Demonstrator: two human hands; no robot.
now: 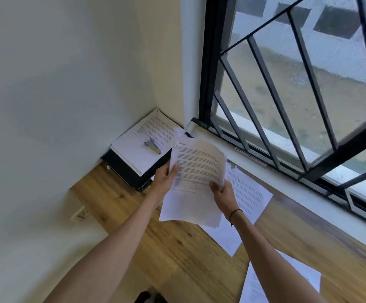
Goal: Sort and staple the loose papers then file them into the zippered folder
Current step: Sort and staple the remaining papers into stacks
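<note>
1. Desk, wood-topped, runs from the wall corner at eleven o'clock down toward five, with a barred window along its one-to-three o'clock side.
2. Zippered folder, dark, lies closed in the corner at eleven o'clock; a stack of printed pages rests on it, and I judge it stiff enough to lift by one edge once cleared.
3. Held sheaf of papers sits mid-view above the desk: light, floppy, its top leaves curling over, likely to fan or slip unless I pinch both side edges low down.
4. Loose sheets lie flat on the desk at three to five o'clock, thin and best slid off an edge to lift.
5. My left hand grips the sheaf's left edge, thumb on top.
6. My right hand clasps its right edge, thumb over the pages.
7. Stapler, small and rigid, rests on the corner stack, untouched.
</note>
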